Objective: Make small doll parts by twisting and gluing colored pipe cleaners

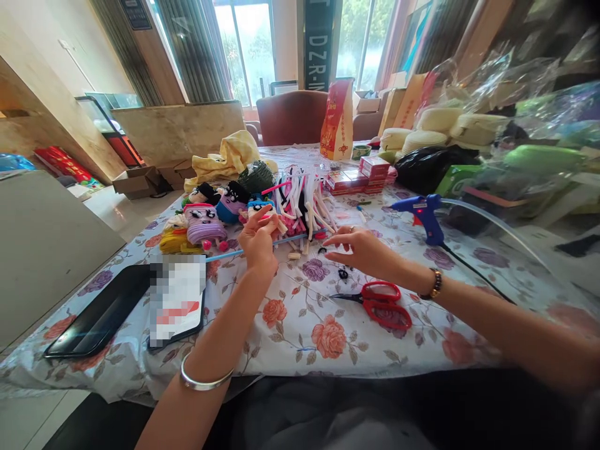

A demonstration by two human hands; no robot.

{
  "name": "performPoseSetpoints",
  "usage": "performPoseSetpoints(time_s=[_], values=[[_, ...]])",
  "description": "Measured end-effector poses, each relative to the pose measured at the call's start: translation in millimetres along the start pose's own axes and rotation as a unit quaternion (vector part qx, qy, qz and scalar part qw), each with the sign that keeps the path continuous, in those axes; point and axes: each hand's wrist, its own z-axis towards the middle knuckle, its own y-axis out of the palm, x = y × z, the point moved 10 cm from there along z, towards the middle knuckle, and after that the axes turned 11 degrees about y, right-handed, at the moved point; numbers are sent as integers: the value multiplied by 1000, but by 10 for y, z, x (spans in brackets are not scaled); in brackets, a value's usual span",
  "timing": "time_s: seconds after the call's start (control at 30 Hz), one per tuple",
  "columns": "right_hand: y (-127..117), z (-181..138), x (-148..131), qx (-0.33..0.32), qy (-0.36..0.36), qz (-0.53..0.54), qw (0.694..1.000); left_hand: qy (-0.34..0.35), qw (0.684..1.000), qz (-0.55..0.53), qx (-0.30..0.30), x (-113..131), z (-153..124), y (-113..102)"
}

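Observation:
My left hand (257,240) is raised over the floral tablecloth (300,325), its fingers pinched on a small pale piece next to a blue pipe cleaner (225,254). My right hand (359,247) reaches to the left, fingers pinched near small black bits on the cloth; what it holds is too small to name. Just beyond both hands lies a heap of white, pink and black pipe cleaners (302,203). Several finished fuzzy dolls (206,222) lie to the left of the heap.
Red scissors (382,304) lie under my right forearm. A blue glue gun (424,215) stands at the right with its cord trailing. Two phones or tablets (107,312) lie at the left. Red boxes (360,178), a black bag and cellophane-wrapped goods crowd the back right.

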Motion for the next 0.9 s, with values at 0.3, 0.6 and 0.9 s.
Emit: performPoseSetpoints(time_s=[0.3, 0.6, 0.9], values=[[326, 339, -541, -56, -133, -279, 949, -49, 996, -63, -37, -76, -50, 127], [550, 469, -572, -129, -175, -332, 918, -113, 992, -53, -5, -205, -69, 60], [370, 375, -677, -113, -261, -185, 941, -105, 993, -53, -3, -210, -44, 40]])
